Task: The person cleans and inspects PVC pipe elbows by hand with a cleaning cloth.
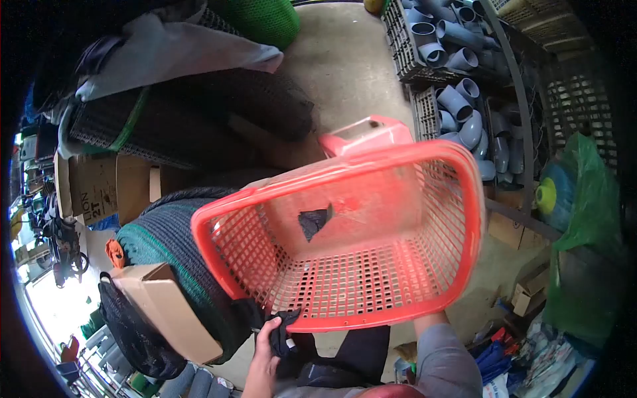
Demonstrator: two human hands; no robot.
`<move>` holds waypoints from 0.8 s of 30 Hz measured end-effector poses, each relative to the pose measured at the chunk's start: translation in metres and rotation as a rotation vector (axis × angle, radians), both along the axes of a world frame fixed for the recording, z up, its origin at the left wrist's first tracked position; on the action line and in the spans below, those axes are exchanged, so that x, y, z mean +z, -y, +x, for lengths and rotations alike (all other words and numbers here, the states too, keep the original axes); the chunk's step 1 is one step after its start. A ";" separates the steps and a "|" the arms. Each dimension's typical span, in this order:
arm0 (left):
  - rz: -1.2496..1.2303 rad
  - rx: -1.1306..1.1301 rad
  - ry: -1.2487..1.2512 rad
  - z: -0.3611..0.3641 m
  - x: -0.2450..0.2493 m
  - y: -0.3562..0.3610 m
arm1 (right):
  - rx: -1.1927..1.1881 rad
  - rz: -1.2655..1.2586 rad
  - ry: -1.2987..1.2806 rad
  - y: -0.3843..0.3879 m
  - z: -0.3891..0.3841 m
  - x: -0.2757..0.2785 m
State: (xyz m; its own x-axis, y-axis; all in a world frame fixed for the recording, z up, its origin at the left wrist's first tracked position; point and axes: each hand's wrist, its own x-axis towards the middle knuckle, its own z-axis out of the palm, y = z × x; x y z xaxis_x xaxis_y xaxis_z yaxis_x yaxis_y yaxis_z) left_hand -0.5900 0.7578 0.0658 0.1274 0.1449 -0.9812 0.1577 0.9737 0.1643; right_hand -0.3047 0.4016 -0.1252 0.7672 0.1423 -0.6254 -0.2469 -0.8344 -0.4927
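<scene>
Far left, cardboard box [99, 176] marked "LION 2T". Lower centre, black cloth [286, 324] gripped by left hand [264, 350]. Mid-frame, red basket [375, 323], dark patch [312, 224] inside (scrap or hole, unclear); right hand hidden, grip untellable. Upper right, crates [396, 46] filled with grey fittings [455, 103].

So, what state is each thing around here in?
Red basket: tipped, open top facing the camera
Left hand: closed on black cloth at the basket's rim
Black cloth: crumpled
Right hand: hidden from view
Black mesh: rolled up, green band around it
Green mesh: rolled up
Upper crate: filled with grey pipe fittings
</scene>
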 end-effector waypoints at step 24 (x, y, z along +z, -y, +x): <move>0.447 0.454 0.056 0.183 0.013 -0.049 | 0.083 0.514 -0.061 -0.215 0.322 -0.172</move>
State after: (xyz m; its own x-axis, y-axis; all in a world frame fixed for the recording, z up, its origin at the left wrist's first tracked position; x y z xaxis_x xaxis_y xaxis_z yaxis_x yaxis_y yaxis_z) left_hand -0.4074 0.8066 0.0787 0.0065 0.5905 -0.8070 -0.2755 0.7768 0.5662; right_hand 0.0176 0.6166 -0.2967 0.7050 0.5010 -0.5020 -0.2311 -0.5069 -0.8305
